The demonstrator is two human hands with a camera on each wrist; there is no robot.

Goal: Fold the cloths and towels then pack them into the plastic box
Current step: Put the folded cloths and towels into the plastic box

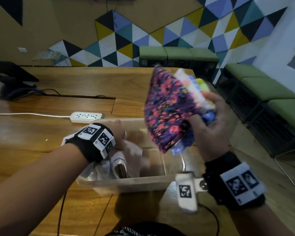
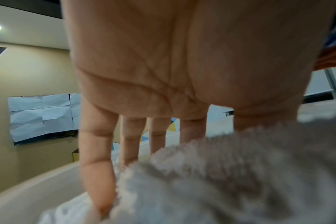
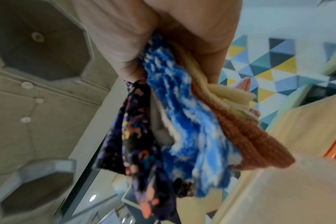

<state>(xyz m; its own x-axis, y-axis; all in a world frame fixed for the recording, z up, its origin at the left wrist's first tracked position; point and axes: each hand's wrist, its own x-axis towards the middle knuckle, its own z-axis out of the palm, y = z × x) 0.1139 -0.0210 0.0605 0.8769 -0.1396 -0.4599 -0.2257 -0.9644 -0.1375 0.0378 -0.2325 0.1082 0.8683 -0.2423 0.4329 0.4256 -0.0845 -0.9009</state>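
Left hand (image 1: 121, 137) is lowered into the plastic box (image 1: 126, 184), straight fingers (image 2: 96, 166) pressed on the pale towel (image 2: 220, 174) at the box's left end; grip released, nothing clasped. A white power strip (image 1: 86, 116) is seen on the bench (image 1: 32, 133) behind the box. Right hand (image 1: 209, 123) is raised above the box's right side, grip clenched on a stack of folded cloths (image 1: 167, 109): purple print, blue-white, orange, yellow layers.
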